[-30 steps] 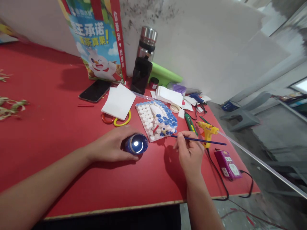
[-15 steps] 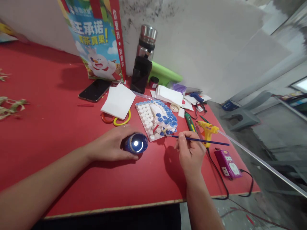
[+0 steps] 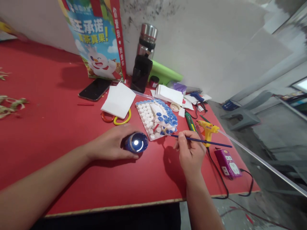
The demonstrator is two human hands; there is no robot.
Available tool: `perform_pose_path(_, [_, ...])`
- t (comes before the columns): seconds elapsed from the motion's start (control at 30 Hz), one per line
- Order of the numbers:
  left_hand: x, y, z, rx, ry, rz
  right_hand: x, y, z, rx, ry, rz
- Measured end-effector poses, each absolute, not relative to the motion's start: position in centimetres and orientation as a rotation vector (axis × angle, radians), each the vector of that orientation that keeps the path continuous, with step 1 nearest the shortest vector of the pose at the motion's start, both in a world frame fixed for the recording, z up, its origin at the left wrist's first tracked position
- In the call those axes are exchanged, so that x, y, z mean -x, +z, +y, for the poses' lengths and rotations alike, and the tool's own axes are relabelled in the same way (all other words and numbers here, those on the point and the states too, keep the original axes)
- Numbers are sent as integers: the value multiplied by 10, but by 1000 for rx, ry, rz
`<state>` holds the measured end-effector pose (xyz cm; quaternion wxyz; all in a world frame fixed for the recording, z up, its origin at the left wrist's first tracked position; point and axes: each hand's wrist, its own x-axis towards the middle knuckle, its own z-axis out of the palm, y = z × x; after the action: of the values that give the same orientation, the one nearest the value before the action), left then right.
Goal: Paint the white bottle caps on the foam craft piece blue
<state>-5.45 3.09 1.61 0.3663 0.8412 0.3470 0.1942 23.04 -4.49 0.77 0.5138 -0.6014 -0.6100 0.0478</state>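
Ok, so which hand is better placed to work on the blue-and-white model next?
Probably the right hand: it holds the brush, tip by the model's near edge. The left hand is around the blue container.

Illumination is moderate and diffuse across the smooth red tabletop point(image 3: 144, 185). Use the round jar of glossy dark-blue liquid point(image 3: 137, 142) as reference. Its surface returns glare: one white spot and one curved streak. The right hand point(image 3: 191, 153), right of the jar, casts a soft-edged shadow toward it. The tall blue printed bag with a red side strip point(image 3: 98, 41), behind and left of the jar, throws a faint shadow leftward. Far right of the jar, a pale rectangular panel point(image 3: 302, 85) is overexposed; the grey plastic chair point(image 3: 249, 116) appears dim, soft and slanted by wide-angle distortion.
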Motion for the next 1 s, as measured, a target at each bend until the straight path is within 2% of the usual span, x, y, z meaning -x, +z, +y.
perform_pose_path(1.0, [56, 17, 31, -2163, 511, 867, -232, 11, -43, 1504, 98, -1449])
